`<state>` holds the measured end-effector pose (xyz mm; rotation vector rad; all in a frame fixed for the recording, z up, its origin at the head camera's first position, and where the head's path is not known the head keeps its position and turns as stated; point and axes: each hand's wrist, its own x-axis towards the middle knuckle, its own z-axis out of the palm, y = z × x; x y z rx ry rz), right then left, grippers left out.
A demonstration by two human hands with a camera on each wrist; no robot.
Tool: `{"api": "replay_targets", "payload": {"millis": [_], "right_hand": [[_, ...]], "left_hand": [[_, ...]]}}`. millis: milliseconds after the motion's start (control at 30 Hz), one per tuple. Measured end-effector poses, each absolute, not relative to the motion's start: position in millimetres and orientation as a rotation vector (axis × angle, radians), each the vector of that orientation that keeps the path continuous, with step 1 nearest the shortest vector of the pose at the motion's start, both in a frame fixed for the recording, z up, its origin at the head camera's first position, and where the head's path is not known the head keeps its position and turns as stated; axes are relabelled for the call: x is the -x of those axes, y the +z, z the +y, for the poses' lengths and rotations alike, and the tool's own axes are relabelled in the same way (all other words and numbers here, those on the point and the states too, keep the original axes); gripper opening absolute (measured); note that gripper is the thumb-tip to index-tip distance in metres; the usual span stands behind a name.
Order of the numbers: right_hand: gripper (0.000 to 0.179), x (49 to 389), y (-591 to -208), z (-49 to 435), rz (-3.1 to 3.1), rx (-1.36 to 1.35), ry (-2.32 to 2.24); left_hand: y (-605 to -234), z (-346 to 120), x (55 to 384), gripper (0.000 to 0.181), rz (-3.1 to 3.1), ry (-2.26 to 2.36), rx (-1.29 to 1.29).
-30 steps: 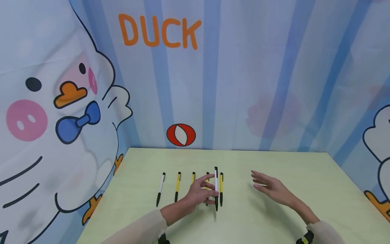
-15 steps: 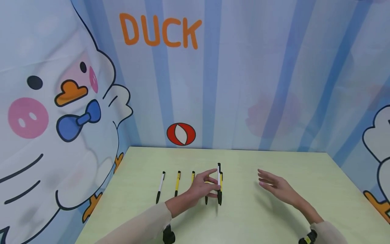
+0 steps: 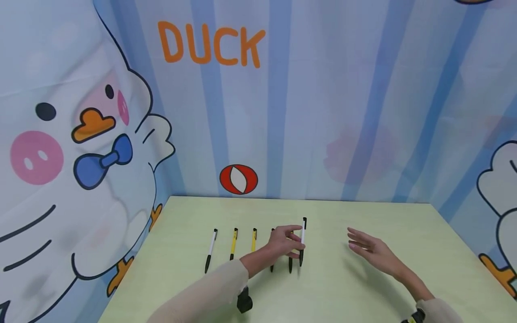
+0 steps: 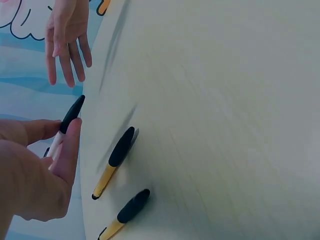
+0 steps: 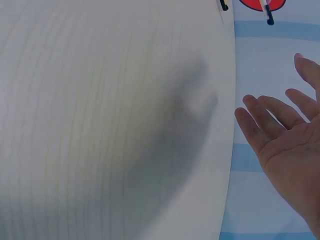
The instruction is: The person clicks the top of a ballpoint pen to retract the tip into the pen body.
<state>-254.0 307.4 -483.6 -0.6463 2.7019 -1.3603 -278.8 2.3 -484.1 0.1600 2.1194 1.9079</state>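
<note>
My left hand [image 3: 282, 242] pinches a white pen [image 3: 303, 235] with a black grip and black top between thumb and fingers. The pen stands nearly upright in the head view, just right of a yellow pen [image 3: 290, 264] that the hand partly covers. In the left wrist view the dark tip of the held white pen [image 4: 74, 112] points up, above two yellow pens [image 4: 107, 180] on the table. My right hand [image 3: 375, 255] hovers farther right with fingers extended and nothing in it; the right wrist view shows its open palm [image 5: 292, 145].
A row of pens lies on the pale green table [image 3: 323, 291]: a white pen [image 3: 211, 251] at the left end, then a yellow pen [image 3: 234, 244] and another yellow pen [image 3: 254, 240]. A fourth pen [image 3: 272, 268] is mostly hidden. A duck-print curtain [image 3: 307, 98] stands behind.
My left hand has carried the white pen rightward, past the rightmost yellow pen on the table. My right hand has shifted slightly to the right, still with fingers extended.
</note>
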Motion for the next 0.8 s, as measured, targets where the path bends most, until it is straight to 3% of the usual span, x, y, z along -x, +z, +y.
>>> {"api": "replay_targets", "payload": {"millis": [800], "right_hand": [[0.057,255,-494,311,2.717,0.593,-1.343]], "left_hand": [[-498,61,289,0.062,2.446,1.539,-0.154]]}}
